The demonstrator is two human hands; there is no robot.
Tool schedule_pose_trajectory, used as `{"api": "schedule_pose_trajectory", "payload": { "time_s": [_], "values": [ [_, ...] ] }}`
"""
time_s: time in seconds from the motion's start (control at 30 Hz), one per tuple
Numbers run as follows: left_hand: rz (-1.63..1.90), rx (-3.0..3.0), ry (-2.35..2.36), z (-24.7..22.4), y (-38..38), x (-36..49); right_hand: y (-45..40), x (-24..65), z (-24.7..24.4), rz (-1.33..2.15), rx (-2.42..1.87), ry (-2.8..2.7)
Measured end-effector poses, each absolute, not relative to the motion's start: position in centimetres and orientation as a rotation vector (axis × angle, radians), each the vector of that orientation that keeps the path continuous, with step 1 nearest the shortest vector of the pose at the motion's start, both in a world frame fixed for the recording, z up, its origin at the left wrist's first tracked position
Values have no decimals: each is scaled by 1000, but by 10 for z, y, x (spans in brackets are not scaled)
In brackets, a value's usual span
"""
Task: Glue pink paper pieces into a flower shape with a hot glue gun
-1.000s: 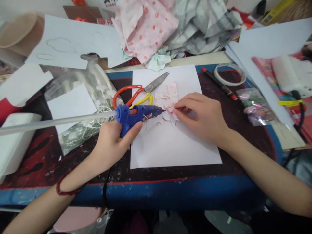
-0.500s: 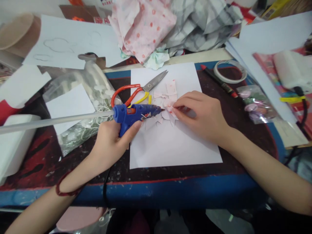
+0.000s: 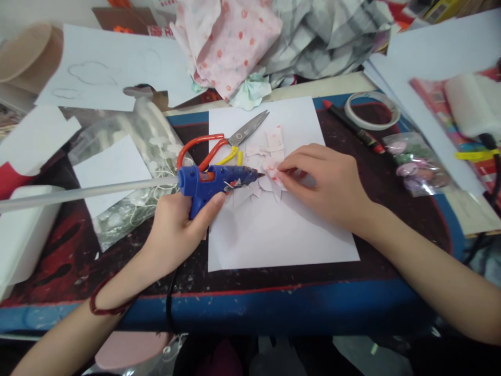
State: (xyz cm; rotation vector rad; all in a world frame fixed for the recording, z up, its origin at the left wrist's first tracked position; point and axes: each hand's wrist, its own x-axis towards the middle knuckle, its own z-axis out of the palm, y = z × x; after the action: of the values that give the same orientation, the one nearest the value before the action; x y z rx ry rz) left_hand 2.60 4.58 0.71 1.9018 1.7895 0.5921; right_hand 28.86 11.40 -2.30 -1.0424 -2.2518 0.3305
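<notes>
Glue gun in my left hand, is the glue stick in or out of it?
Partly in: the translucent glue stick enters the rear of the blue glue gun, with a long length jutting out behind.

Sheet of paper point(image 3: 282, 235) is mid-desk point(image 3: 274, 309), scissors point(image 3: 246, 131) lying across its left edge, scraps point(image 3: 275, 138) on it just to their right. Glue gun point(image 3: 215, 180) is over that same left edge, in front of the scissors. Marker point(image 3: 354, 128), tape roll point(image 3: 371, 126) and small packet point(image 3: 417, 166) off right, plastic bag point(image 3: 123, 122) left with a smaller sheet point(image 3: 111, 169) on top, bunched cloth point(image 3: 235, 47) behind everything.
</notes>
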Motion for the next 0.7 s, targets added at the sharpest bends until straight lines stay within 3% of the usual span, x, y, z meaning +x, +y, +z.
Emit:
{"api": "schedule_pose_trajectory", "payload": {
  "time_s": [0.7],
  "values": [
    [599, 1990, 1808, 4, 47, 27, 112, 288, -19, 312, -1104, -2253]
  ]
}}
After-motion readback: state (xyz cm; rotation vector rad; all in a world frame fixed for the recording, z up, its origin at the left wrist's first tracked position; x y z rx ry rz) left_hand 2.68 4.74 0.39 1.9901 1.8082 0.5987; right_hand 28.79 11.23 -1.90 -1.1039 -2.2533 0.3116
